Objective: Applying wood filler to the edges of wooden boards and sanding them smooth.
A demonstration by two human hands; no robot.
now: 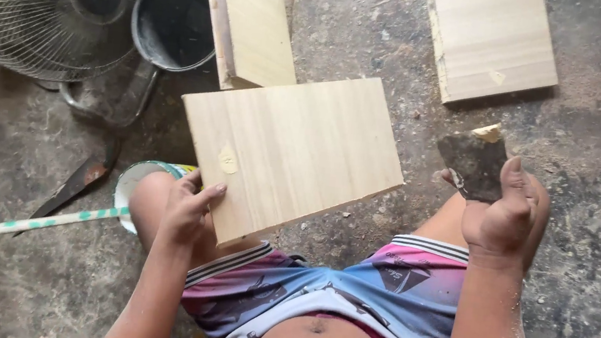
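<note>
Bucket (175, 17) dark inside, contents unclear

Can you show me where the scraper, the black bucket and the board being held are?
scraper (473, 166): head view, middle of its dark blade.
black bucket (175, 20): head view, its dark inside.
held board (295, 149): head view, centre of its face.

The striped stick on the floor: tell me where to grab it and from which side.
Grip the striped stick near its middle, from above. It lies flat on the floor, free along that stretch, while its right end runs beside the white bowl near the left hand.
</note>
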